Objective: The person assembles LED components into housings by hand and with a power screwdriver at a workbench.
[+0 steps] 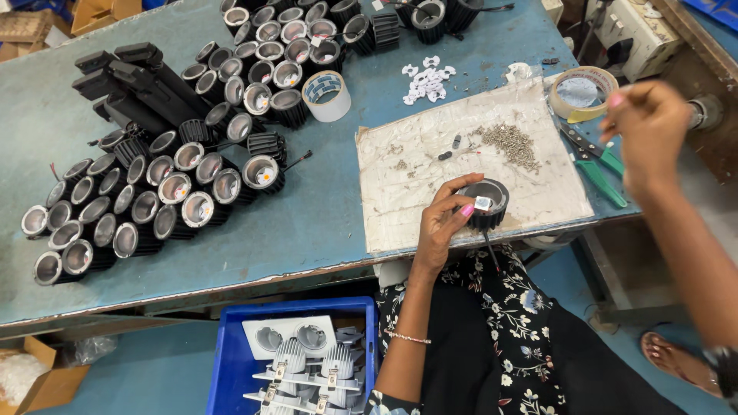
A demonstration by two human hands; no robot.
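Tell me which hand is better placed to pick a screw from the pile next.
Probably the right hand. It is raised and appears free, just past the screw pile. The left hand is steadying the black lamp housing near the table edge.

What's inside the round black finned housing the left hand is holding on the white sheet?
Inside the round black finned housing a small pale square piece sits near the left hand fingertip. The bottom beneath that piece is covered, and the inner wall is dark.
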